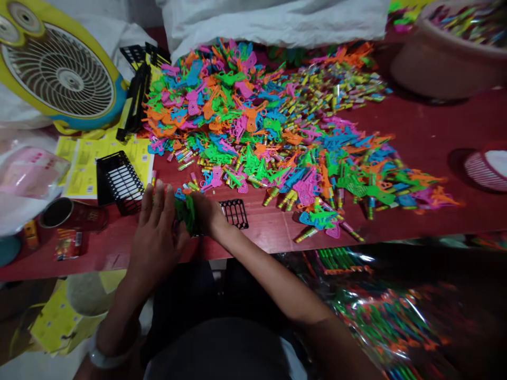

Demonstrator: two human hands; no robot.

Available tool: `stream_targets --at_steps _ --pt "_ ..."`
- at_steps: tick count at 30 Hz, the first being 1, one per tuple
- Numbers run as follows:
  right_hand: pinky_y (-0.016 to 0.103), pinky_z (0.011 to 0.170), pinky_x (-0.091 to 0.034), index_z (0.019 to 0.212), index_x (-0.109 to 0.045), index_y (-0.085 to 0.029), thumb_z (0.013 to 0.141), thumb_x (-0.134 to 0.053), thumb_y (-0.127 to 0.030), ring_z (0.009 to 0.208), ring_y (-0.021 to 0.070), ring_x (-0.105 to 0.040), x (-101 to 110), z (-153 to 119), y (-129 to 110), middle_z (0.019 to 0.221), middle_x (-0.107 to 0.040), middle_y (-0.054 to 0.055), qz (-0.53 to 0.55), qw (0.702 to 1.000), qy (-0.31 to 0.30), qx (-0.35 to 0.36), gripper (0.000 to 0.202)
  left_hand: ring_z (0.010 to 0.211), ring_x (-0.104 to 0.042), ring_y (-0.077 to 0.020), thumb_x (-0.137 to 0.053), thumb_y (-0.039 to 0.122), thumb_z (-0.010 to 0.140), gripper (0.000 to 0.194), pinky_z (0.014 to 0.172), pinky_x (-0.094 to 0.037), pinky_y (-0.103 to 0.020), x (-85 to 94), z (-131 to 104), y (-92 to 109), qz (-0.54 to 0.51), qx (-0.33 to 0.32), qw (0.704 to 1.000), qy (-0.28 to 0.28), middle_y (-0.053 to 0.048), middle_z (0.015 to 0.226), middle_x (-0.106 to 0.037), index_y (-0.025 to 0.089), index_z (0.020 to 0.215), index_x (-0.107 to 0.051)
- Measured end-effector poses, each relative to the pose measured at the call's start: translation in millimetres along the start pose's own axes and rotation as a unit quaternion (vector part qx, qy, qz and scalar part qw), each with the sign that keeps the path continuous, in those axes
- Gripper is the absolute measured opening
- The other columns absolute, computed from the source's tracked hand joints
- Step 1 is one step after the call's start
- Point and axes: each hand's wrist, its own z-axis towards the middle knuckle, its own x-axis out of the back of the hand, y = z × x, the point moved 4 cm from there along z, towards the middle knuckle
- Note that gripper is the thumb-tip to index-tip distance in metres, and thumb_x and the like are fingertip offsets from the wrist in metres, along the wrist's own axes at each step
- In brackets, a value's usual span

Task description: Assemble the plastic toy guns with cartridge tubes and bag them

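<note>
My left hand point(158, 227) has its fingers stretched out together, its palm side against a bunch of green plastic toy pieces point(189, 214). On the other side of that bunch is my right hand point(209, 212), curled inward on the pieces, its fingertips mostly hidden. A black plastic lattice basket point(237, 214) lies partly beneath my right hand. To the left of my left hand, another black lattice basket point(124, 182) rests tilted on yellow printed sheets point(81, 169). Just beyond my hands spreads a heap of small colourful plastic toys point(222, 113), mixed with short wrapped tubes point(336, 87).
A yellow-and-blue fan point(71, 79) stands back left, beside stacked black baskets point(137, 100). A dark red cup point(75, 214) and small packet point(68, 244) sit at left. A large tub point(447, 58) of tubes is back right. Bagged toys point(392, 311) lie below the table edge.
</note>
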Motion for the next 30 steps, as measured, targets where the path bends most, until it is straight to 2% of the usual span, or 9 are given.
stream_targets --at_steps 4,8,14,18,20,22,25,27,30 --pt "0.03 0.071 -0.053 0.113 -0.066 -0.024 0.096 -0.054 -0.029 0.092 0.0232 -0.07 2.6 -4.1 -9.5 0.108 -0.072 0.005 -0.011 0.999 -0.019 -0.037 0.021 0.157 -0.007 -0.034 -0.051 0.022 0.094 0.081 0.124 -0.024 -0.06 0.7 0.8 1.7 -0.013 -0.007 1.0 -0.001 -0.009 0.171 -0.009 0.027 0.162 -0.007" --pt "0.027 0.074 -0.052 0.112 -0.066 -0.024 0.103 -0.042 -0.025 0.089 0.0191 -0.07 5.4 -13.5 -9.8 0.103 -0.072 0.002 0.023 0.999 0.023 -0.032 0.026 0.157 -0.003 -0.0356 -0.052 0.02 0.094 0.08 0.123 -0.025 -0.062 -0.5 1.5 3.0 -0.026 -0.013 1.0 0.003 -0.008 0.171 -0.006 0.03 0.162 -0.012" --pt "0.027 0.074 -0.05 0.115 -0.064 -0.023 0.098 -0.051 -0.022 0.091 0.0204 -0.068 3.1 -18.5 -8.0 0.109 -0.073 0.002 -0.002 0.999 0.044 -0.009 0.022 0.156 -0.011 -0.0388 -0.055 0.016 0.092 0.074 0.119 -0.03 -0.066 1.4 3.8 4.3 -0.032 -0.027 0.999 0.022 -0.017 0.169 -0.013 0.025 0.157 -0.023" --pt "0.028 0.082 -0.05 0.114 -0.066 -0.022 0.093 -0.055 -0.014 0.1 0.0209 -0.066 9.8 -15.3 -8.0 0.113 -0.072 0.005 0.015 0.999 0.023 0.021 0.025 0.156 -0.008 -0.0397 -0.057 0.013 0.09 0.061 0.119 -0.03 -0.067 2.7 5.6 5.6 -0.015 -0.045 0.999 0.014 -0.015 0.169 -0.012 0.027 0.147 -0.04" --pt "0.028 0.086 -0.049 0.108 -0.068 -0.02 0.09 -0.054 -0.008 0.1 0.0201 -0.065 24.0 -18.0 -3.7 0.108 -0.072 0.006 0.034 0.998 0.02 0.05 0.026 0.156 -0.007 -0.0407 -0.058 0.012 0.088 0.059 0.119 -0.029 -0.067 2.7 5.4 5.9 -0.007 -0.042 0.999 0.015 -0.014 0.169 -0.011 0.027 0.143 -0.045" --pt "0.03 0.087 -0.048 0.107 -0.069 -0.018 0.091 -0.051 -0.008 0.1 0.0209 -0.063 50.7 -24.0 10.6 0.106 -0.069 0.008 0.017 0.996 0.081 0.032 0.026 0.156 -0.007 -0.0417 -0.058 0.011 0.088 0.059 0.119 -0.029 -0.068 1.5 4.6 6.1 -0.004 -0.035 0.999 0.014 -0.015 0.169 -0.011 0.027 0.143 -0.044" --pt "0.037 0.083 -0.047 0.11 -0.067 -0.014 0.094 -0.05 -0.015 0.097 0.027 -0.061 101.1 -37.1 47.2 0.113 -0.061 0.016 -0.101 0.963 0.217 -0.128 0.024 0.155 -0.006 -0.0433 -0.055 0.01 0.088 0.057 0.12 -0.028 -0.066 -1.0 3.7 5.9 -0.002 -0.028 1.0 0.007 -0.016 0.168 -0.011 0.025 0.142 -0.044" --pt "0.038 0.079 -0.046 0.102 -0.067 -0.012 0.093 -0.051 -0.017 0.094 0.0289 -0.059 123.7 -43.7 65.9 0.113 -0.058 0.019 -0.164 0.942 0.219 -0.194 0.019 0.155 -0.006 -0.0446 -0.053 0.008 0.088 0.057 0.12 -0.028 -0.066 -1.8 3.8 5.3 0.0 -0.027 1.0 0.004 -0.018 0.168 -0.011 0.022 0.142 -0.044" --pt "0.038 0.078 -0.046 0.098 -0.063 -0.014 0.091 -0.053 -0.019 0.092 0.0279 -0.058 135.1 -52.0 75.3 0.109 -0.058 0.017 -0.168 0.945 0.216 -0.181 0.013 0.155 -0.005 -0.0451 -0.051 0.007 0.088 0.059 0.12 -0.027 -0.066 -2.3 4.5 4.6 0.002 -0.033 0.999 -0.002 -0.019 0.168 -0.009 0.02 0.144 -0.041"
